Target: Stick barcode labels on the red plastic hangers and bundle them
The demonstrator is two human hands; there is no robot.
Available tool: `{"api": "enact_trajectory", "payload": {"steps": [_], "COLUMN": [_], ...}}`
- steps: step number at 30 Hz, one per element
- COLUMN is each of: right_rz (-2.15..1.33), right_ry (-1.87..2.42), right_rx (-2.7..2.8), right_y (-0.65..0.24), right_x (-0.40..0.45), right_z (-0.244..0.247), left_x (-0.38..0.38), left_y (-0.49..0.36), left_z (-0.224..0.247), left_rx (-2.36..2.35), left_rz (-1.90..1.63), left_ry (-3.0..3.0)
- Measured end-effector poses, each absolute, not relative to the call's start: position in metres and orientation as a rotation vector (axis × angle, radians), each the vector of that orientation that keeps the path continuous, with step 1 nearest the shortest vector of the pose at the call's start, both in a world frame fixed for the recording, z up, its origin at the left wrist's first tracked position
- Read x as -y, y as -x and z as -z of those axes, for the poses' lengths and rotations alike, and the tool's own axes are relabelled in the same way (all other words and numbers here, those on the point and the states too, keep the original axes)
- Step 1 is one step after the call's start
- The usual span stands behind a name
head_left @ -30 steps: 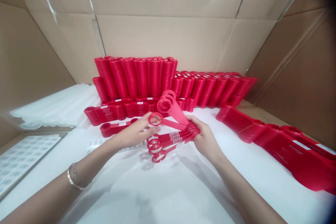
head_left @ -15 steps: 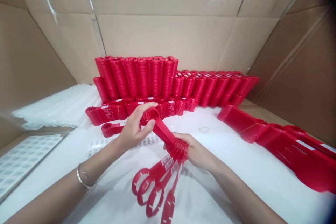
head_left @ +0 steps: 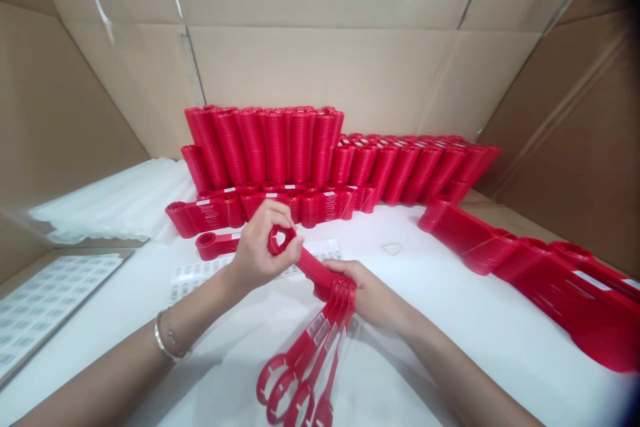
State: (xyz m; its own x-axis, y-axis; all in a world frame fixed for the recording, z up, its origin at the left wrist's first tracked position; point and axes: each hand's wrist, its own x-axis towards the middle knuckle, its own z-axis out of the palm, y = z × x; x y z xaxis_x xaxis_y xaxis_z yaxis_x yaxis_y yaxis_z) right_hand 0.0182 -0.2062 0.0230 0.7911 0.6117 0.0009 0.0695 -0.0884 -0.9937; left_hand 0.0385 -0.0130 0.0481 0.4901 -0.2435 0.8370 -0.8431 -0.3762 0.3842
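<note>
My left hand [head_left: 257, 247] is closed on the ring end of a small stack of flat red plastic strips [head_left: 316, 267], thumb and fingers around the ring. My right hand [head_left: 373, 288] grips the other end of that stack. Several red strips with rings [head_left: 305, 353] fan out below it towards me, white barcode labels on their shanks. Its fingers are partly hidden behind the strips. Just beyond my left hand, a short red stack [head_left: 215, 245] lies beside a sheet of barcode labels [head_left: 200, 275].
Tall stacks of red strips [head_left: 275, 147] stand along the cardboard wall [head_left: 320, 60]. Banded bundles [head_left: 460, 233] lie at right. Translucent sleeves [head_left: 110, 200] and another label sheet [head_left: 50, 300] are at left. A rubber band [head_left: 393, 249] lies on the white table [head_left: 400, 223].
My left hand has moved slightly down, with its fingers wrapped more closely round the ring end. The fanned strips have swung lower. The view has shifted a little.
</note>
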Motion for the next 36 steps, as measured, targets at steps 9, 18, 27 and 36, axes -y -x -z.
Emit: {"api": "enact_trajectory", "payload": {"steps": [9,18,27,36], "right_rz": [-0.354,-0.129,-0.149,-0.163], "right_ry": [1.675,1.757,1.804,1.833], "right_rx": [0.464,0.386,0.346,0.341], "right_y": [-0.020,-0.028,-0.030,-0.031], "right_x": [0.212,0.225,0.221,0.221], "right_z": [-0.036,-0.039,-0.035,-0.033], "left_x": [0.024,0.009,0.012,0.014], "left_y": [-0.049,-0.067,-0.062,-0.057], "left_z": [-0.051,-0.030,-0.003,-0.008], "left_rx": [0.469,0.420,0.560,0.488], "left_rz": [-0.411,-0.229,-0.053,-0.164], "left_ry": [-1.488,-2.381,-2.787,-2.928]}}
